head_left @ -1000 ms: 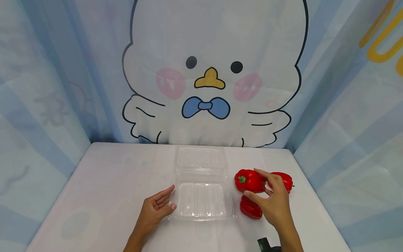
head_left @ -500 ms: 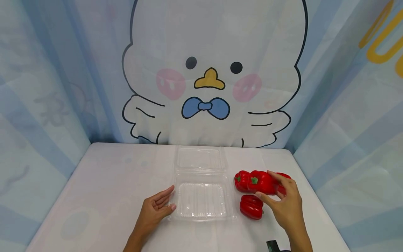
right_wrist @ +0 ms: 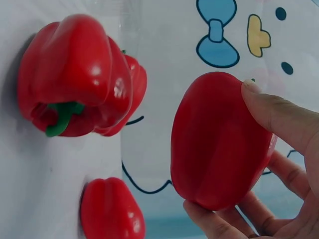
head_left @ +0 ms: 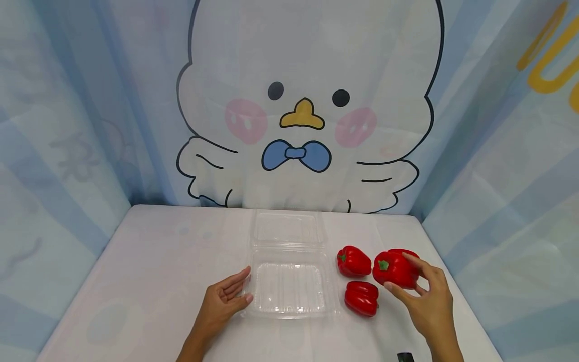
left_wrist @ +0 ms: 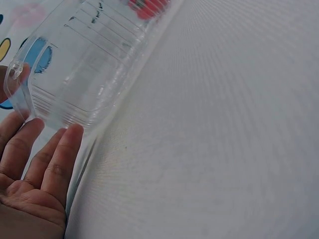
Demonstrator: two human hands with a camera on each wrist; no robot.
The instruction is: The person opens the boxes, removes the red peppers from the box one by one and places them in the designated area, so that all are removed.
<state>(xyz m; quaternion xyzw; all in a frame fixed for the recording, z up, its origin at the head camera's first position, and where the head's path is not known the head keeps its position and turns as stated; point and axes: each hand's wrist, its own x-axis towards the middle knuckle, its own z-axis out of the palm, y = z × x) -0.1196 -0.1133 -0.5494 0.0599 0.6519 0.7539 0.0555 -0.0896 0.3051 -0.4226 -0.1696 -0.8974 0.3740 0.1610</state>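
Observation:
A clear plastic clamshell container [head_left: 291, 286] lies open-lidded on the table, its lid [head_left: 288, 227] laid back toward the curtain. My left hand [head_left: 224, 300] holds its left edge, with thumb and fingers about the rim; in the left wrist view the fingers [left_wrist: 62, 159] lie against the clear wall. My right hand [head_left: 427, 296] grips a red bell pepper [head_left: 392, 269], thumb on one side and fingers on the other. In the right wrist view this bell pepper [right_wrist: 219, 142] appears raised off the table. Another red bell pepper shows partly behind it.
Two red bell peppers lie between the container and my right hand: one farther back [head_left: 354, 261], one nearer [head_left: 362, 298]. A black object [head_left: 405, 357] shows at the bottom edge by my right wrist. A curtain with a cartoon bird [head_left: 300, 181] borders the white table [head_left: 158, 281].
My right hand has moved rightward with its bell pepper, away from the container, uncovering the bell pepper at the back left. The left hand and container have stayed in place.

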